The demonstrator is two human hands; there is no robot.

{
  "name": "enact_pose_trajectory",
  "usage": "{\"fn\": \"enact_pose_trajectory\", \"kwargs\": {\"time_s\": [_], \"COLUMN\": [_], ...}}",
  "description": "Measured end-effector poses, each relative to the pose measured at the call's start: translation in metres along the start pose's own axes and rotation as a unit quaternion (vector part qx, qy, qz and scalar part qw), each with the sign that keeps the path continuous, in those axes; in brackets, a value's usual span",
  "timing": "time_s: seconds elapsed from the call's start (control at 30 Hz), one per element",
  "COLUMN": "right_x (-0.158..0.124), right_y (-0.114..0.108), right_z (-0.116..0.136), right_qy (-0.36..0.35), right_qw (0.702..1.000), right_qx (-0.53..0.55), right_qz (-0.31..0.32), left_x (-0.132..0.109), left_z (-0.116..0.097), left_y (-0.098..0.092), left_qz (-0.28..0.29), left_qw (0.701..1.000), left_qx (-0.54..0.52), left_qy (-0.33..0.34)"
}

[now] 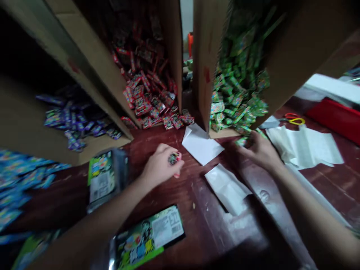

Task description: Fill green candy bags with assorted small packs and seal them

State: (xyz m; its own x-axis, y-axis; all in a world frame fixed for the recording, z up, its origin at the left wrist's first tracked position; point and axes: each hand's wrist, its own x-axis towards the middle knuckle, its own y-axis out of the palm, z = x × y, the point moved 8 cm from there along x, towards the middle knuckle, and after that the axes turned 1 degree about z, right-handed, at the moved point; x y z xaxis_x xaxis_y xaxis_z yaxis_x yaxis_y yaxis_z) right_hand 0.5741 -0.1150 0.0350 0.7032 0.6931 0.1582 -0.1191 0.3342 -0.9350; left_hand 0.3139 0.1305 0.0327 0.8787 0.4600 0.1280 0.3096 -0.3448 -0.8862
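My left hand is closed around red-wrapped candy packets above the dark red table. Further right, my right hand has its fingers bent round a green candy packet at the mouth of the box of green packets. Red packets fill the box ahead of my left hand and spill past its edge. Between the hands lies a folded white paper, with a second white paper nearer me. A printed green-and-black pouch lies flat in front of me.
Purple packets sit in the left cardboard box, and blue packets are heaped at the far left. Another printed pouch lies by my left forearm. At the right are scissors, crumpled white sheets and a red object.
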Motion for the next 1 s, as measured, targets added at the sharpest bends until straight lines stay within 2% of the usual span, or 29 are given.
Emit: {"fn": "enact_pose_trajectory", "kwargs": {"time_s": [0.07, 0.13, 0.23, 0.33, 0.43, 0.5, 0.63, 0.7, 0.8, 0.87, 1.0], "right_x": [-0.052, -0.113, -0.197, -0.244, -0.258, -0.258, -0.256, -0.254, -0.252, -0.253, -0.258], "right_y": [-0.028, -0.031, -0.009, 0.029, 0.054, 0.057, 0.051, 0.049, 0.049, 0.051, 0.057], "right_z": [0.017, 0.044, 0.080, 0.089, 0.077, 0.067, 0.061, 0.062, 0.069, 0.073, 0.073], "right_qy": [-0.067, -0.143, -0.204, -0.199, -0.192, -0.203, -0.250, -0.263, -0.275, -0.283, -0.282], "right_qw": [0.995, 0.977, 0.943, 0.931, 0.935, 0.937, 0.925, 0.919, 0.913, 0.908, 0.910], "right_qx": [0.075, 0.133, 0.152, 0.158, 0.155, 0.149, 0.147, 0.145, 0.163, 0.186, 0.198], "right_qz": [-0.013, 0.084, 0.215, 0.263, 0.253, 0.242, 0.246, 0.254, 0.253, 0.245, 0.229], "left_x": [-0.047, -0.089, -0.132, -0.153, -0.165, -0.174, -0.188, -0.194, -0.201, -0.205, -0.207], "left_z": [-0.034, -0.062, -0.089, -0.103, -0.112, -0.115, -0.128, -0.133, -0.131, -0.130, -0.132], "left_y": [0.017, 0.036, 0.058, 0.070, 0.088, 0.099, 0.091, 0.089, 0.097, 0.101, 0.097], "left_qz": [0.033, 0.075, 0.119, 0.104, 0.103, 0.113, 0.062, 0.062, 0.094, 0.106, 0.090], "left_qw": [0.997, 0.992, 0.985, 0.971, 0.923, 0.909, 0.966, 0.981, 0.987, 0.987, 0.983], "left_qx": [-0.075, -0.100, -0.116, -0.214, -0.370, -0.400, -0.241, -0.166, -0.107, -0.090, -0.088], "left_qy": [-0.010, -0.023, -0.036, -0.025, -0.015, -0.014, 0.063, 0.079, 0.067, 0.084, 0.132]}}
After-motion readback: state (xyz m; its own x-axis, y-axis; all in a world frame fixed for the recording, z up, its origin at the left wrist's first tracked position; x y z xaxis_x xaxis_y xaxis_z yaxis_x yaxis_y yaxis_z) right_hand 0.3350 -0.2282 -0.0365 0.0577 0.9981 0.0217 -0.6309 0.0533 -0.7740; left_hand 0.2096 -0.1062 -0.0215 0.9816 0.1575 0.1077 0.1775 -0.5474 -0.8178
